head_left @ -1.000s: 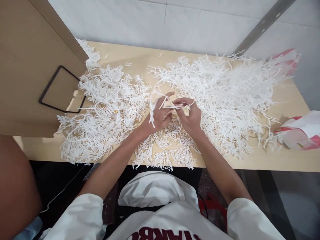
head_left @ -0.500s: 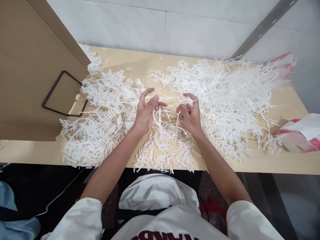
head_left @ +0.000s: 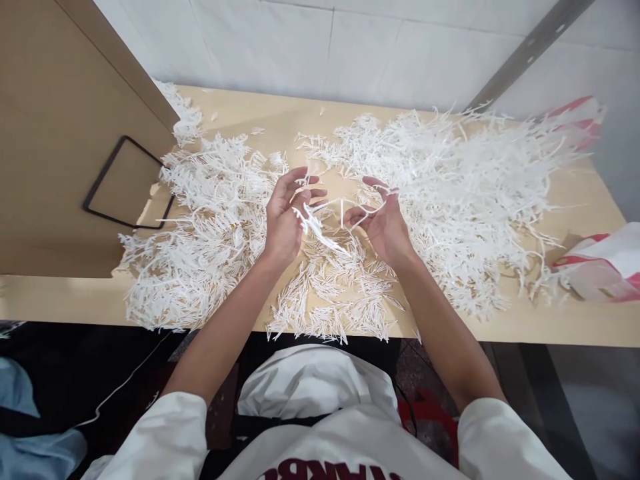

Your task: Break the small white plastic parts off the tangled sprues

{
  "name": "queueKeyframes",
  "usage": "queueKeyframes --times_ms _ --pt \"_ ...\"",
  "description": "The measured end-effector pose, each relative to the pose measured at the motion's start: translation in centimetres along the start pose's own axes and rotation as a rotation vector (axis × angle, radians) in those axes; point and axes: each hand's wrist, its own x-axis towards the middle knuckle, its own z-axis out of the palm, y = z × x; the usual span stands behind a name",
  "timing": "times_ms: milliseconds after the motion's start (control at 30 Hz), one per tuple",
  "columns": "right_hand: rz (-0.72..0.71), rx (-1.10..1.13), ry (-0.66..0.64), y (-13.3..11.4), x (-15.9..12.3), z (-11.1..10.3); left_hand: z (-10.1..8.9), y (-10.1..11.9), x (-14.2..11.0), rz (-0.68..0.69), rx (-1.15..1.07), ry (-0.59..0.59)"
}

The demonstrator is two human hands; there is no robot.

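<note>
My left hand point(head_left: 284, 225) is closed around a bunch of thin white plastic sticks point(head_left: 324, 235), which pokes out past the thumb toward the lower right. A branching white plastic runner point(head_left: 367, 211), like a sprue, is held in the bent fingers of my right hand point(head_left: 387, 223). Its thin arms reach across the gap toward my left hand. Beneath both hands lie short loose white sticks point(head_left: 330, 300), scattered on the tabletop. A large tangled heap of branching white runners point(head_left: 450, 193) spreads beside my right hand. Left of my left hand is another pile of white pieces point(head_left: 195, 260).
A big cardboard box point(head_left: 65, 147) with a black wire frame point(head_left: 90, 193) at its side stands on the left of the table point(head_left: 250, 100). At the right edge lies a red and white plastic bag point(head_left: 605, 263). A tiled wall point(head_left: 300, 47) rises behind.
The runner between my hands has turned and now stretches out from my right fingers. The bunch at my left hand shows more clearly, pointing to the lower right. My left fingers have curled in.
</note>
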Motion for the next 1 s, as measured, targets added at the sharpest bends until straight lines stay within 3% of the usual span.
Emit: queueKeyframes --times_ms 267,500,600,700,800,867,900,933,1000 --pt "0.052 -0.044 0.003 -0.4 -0.4 -1.1 -0.9 0.0 0.4 0.014 0.054 0.031" --pt "-0.069 -0.493 -0.04 -0.5 -0.3 -1.7 -1.5 0.3 1.0 0.128 0.085 0.086" --pt "-0.086 -0.469 -0.01 -0.6 -0.2 -2.2 -1.7 0.7 1.1 0.167 0.147 0.11" --pt "-0.249 -0.306 0.225 -1.1 0.1 -3.3 -2.1 1.4 1.0 0.228 0.368 0.262" --pt "-0.503 -0.15 0.758 -1.7 0.5 -5.0 -2.9 1.8 1.1 0.262 0.733 0.447" --pt "-0.615 -0.155 1.117 -2.1 0.6 -5.9 -3.7 1.5 1.3 0.249 0.97 0.481" --pt "-0.666 -0.181 1.227 -2.3 0.5 -6.1 -4.2 1.1 1.4 0.237 1.059 0.466" --pt "-0.728 -0.219 1.286 -2.5 0.4 -6.2 -4.7 0.6 1.6 0.224 1.121 0.436" --pt "-0.863 -0.301 1.262 -2.7 0.2 -5.6 -5.5 -0.3 2.2 0.203 1.175 0.374"
